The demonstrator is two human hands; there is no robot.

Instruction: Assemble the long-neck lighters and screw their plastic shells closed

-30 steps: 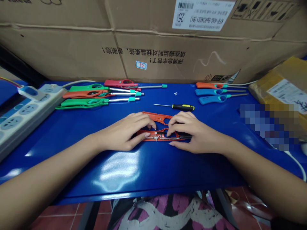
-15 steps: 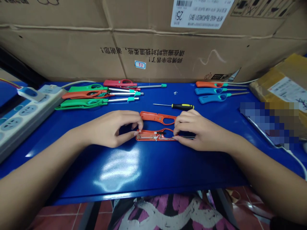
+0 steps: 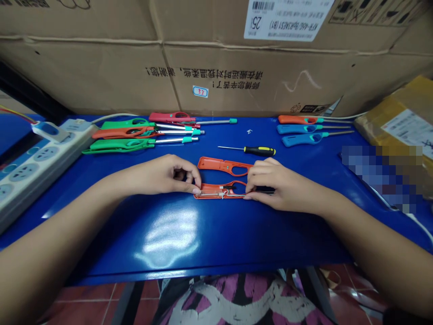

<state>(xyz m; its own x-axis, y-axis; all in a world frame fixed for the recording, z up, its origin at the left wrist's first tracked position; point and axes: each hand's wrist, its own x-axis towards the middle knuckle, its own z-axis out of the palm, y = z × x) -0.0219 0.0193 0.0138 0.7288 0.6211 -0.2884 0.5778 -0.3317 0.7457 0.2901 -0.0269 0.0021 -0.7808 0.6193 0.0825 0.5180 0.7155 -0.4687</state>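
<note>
An orange lighter half (image 3: pixel 209 189) lies with its open side up, showing a clear tank, a white wire and a black part inside. My left hand (image 3: pixel 176 175) is closed at its left end, thumb and forefinger pinched on the casing. At the other end, my right hand (image 3: pixel 277 183) grips the same half between thumb and fingers, by the metal rod, and covers part of it. Just beyond lies the other orange casing half (image 3: pixel 213 163), its right tip close to my right fingers. A black and yellow screwdriver (image 3: pixel 260 150) rests behind that.
Several green, orange and red lighters (image 3: pixel 125 132) lie at the back left, beside a white power strip (image 3: pixel 43 153). Three more lighters (image 3: pixel 301 128) sit back right, near a taped parcel (image 3: pixel 399 117) and a phone partly blurred. A large cardboard box (image 3: pixel 111 76) walls off the back.
My left thumb and forefinger have shifted slightly at the casing's left end, and the left wrist sits a little higher. My right hand keeps its hold. The whole view has drifted slightly.
</note>
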